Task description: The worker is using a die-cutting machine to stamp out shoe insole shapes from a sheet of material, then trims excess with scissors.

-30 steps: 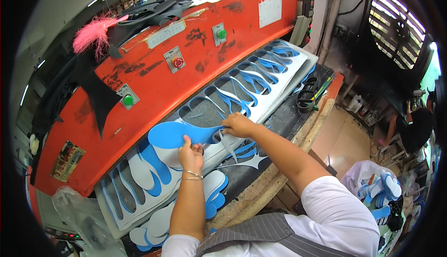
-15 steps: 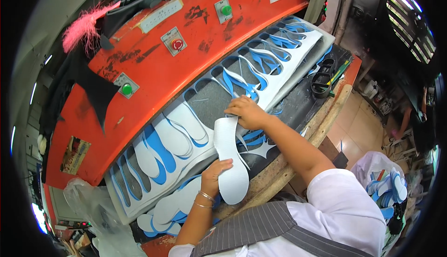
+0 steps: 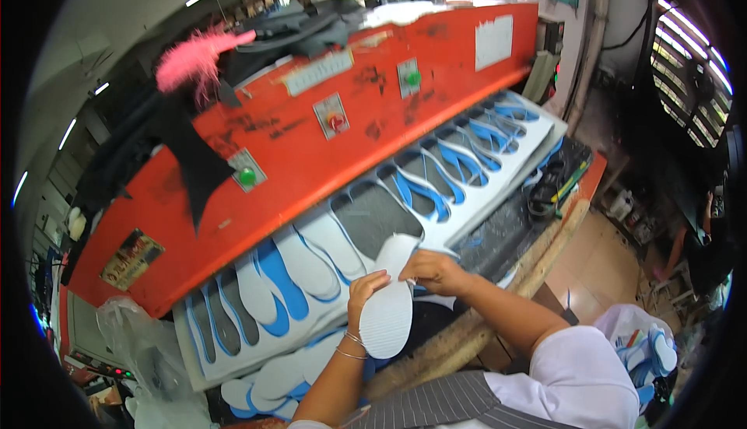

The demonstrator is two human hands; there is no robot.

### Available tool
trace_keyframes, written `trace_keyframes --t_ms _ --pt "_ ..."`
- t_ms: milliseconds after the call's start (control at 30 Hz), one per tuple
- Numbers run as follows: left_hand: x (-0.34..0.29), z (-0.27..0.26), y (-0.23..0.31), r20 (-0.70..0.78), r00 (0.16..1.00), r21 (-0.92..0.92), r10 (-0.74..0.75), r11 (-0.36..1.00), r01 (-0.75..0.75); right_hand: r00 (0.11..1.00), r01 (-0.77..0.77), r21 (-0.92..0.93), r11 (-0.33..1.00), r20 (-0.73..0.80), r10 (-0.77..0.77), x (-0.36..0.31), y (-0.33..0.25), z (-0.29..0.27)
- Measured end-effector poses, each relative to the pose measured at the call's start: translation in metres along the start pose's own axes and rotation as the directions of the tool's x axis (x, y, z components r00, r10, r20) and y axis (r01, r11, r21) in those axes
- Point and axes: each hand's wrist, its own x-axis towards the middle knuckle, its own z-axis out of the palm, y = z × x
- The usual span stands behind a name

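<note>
A white foam shoe sole (image 3: pixel 387 322) with fine ridges on its nearer end is held over the front edge of the bench. My left hand (image 3: pixel 366 293) grips it by its left side, thumb on top. At its narrow middle, the closed fingers of my right hand (image 3: pixel 437 272) pinch the right edge. Beyond lies a white-and-blue foam sheet (image 3: pixel 459 223) with a row of sole-shaped openings. Several cut soles (image 3: pixel 307 264) still sit in its left part. Loose white and blue soles (image 3: pixel 282 376) are piled near my left forearm, which partly hides them.
A red machine (image 3: pixel 288 161) with green and red buttons stands behind the sheet. Black straps and a green tool (image 3: pixel 572 182) lie at the bench's right end. Plastic bags stand at left (image 3: pixel 140 351) and at right with blue-and-white pieces (image 3: pixel 650 351).
The sole has been turned end for end, so its ridged end now faces me. My right hand has moved from its far end to its middle edge. The view has tilted up.
</note>
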Motion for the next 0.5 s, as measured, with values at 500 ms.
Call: trace_keyframes --t_ms 500 --pt "0.044 0.052 -0.044 -0.008 0.965 -0.157 -0.263 0.953 0.258 0.498 -0.859 -0.322 0.398 -0.710 0.498 0.002 0.202 -0.125"
